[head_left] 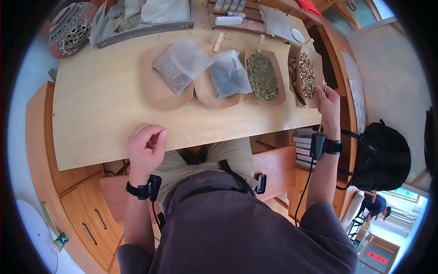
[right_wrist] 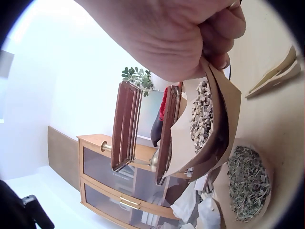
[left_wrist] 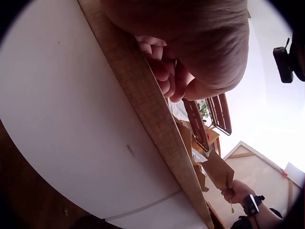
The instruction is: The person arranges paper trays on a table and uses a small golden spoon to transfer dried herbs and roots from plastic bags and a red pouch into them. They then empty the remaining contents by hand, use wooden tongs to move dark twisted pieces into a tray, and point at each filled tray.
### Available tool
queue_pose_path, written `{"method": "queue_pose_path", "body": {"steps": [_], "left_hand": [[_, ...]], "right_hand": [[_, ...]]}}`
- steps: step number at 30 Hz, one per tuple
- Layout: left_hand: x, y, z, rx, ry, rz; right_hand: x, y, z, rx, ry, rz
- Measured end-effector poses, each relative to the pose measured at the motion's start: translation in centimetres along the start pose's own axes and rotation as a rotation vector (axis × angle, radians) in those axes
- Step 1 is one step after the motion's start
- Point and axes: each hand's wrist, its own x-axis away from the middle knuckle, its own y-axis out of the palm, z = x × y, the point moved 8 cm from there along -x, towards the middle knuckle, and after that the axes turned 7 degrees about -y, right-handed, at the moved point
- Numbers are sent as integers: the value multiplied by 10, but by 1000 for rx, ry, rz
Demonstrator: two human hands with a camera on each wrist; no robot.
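Observation:
My right hand (head_left: 328, 106) grips the near edge of a brown paper tray (right_wrist: 228, 98) at the table's right end. Chopped dried pieces, cream and brown (head_left: 307, 75), lie in this tilted tray. Similar brown pieces (head_left: 293, 66) show in paper just left of it. Beside that sits a paper tray of dried green herb (head_left: 262, 77). My left hand (head_left: 147, 148) rests by the table's front edge, fingers loosely curled, holding nothing. Toward the middle, clear bags, one with reddish contents (head_left: 175, 75) and one with dark contents (head_left: 228, 75), lie on two more paper trays.
Two small wooden pieces (head_left: 218, 42) (head_left: 260, 43) lie behind the trays. A grey tray (head_left: 146, 33) with white bags and a pierced pot (head_left: 73, 32) stand at the back left. Small jars (head_left: 230, 5) sit on a wooden rack at the back. A black backpack (head_left: 383, 155) hangs at right.

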Motion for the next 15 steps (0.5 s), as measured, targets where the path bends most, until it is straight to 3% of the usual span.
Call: {"method": "queue_pose_path", "body": {"steps": [8,15], "left_hand": [[1,2,0,-1,-25,-7],[1,3,-1,-18,-34,-3]], "right_hand": [[15,-10,29,-32,108,-54],[2,-16,45,215,-75,-37]]}}
